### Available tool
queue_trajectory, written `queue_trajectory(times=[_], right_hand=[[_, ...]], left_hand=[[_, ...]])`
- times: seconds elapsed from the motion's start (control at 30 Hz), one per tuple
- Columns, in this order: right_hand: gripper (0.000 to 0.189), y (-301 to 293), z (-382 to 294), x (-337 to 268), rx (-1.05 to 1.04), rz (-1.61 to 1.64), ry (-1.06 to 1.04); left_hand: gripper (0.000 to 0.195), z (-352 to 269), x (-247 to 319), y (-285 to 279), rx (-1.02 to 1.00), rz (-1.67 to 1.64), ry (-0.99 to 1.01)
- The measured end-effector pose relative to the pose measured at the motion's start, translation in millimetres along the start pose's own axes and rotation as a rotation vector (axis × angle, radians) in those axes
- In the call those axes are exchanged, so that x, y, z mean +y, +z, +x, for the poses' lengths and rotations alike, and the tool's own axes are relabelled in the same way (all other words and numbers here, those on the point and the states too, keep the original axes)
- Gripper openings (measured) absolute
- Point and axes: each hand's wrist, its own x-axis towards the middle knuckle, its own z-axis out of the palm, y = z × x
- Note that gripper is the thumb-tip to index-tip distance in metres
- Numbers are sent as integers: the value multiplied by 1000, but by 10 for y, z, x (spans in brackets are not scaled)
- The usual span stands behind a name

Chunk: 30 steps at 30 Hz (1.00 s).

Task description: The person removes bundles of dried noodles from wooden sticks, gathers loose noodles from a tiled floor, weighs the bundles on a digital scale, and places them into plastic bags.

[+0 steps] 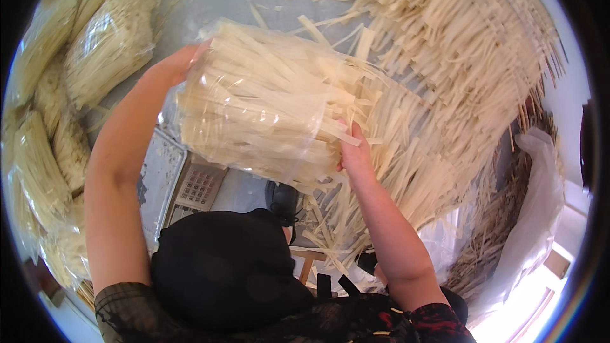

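A clear plastic bag [257, 105] packed with flat, pale dried noodle-like strips lies across both hands in front of me. My left hand [193, 59] grips the bag at its far left end, its fingers partly hidden behind the plastic. At the bag's right end, my right hand [353, 150] holds the edge where loose strips [364, 100] stick out. Part of a digital scale, with a keypad [198, 183] and a worn metal platform [162, 178], shows below the bag on the left.
Filled plastic bags [114, 43] are piled along the left. A large heap of loose strips [443, 81] covers the right side. Thin sticks [495, 228] and a white plastic sack [529, 238] lie at the far right. A black shoe [282, 202] shows below the bag.
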Motion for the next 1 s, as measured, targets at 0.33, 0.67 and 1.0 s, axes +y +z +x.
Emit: queue_trajectory(times=[0.33,0.67,1.0], right_hand=[[58,-758,332,452,369,21,-144],[43,-242,325,368,-242,-141,-73],[32,-411,874,224,199,-702,-460]], left_hand=[[83,-302,-78,143,416,0,57],[65,-582,-154,872,735,1215,557],[56,-972,261,1701,394,1347,634]])
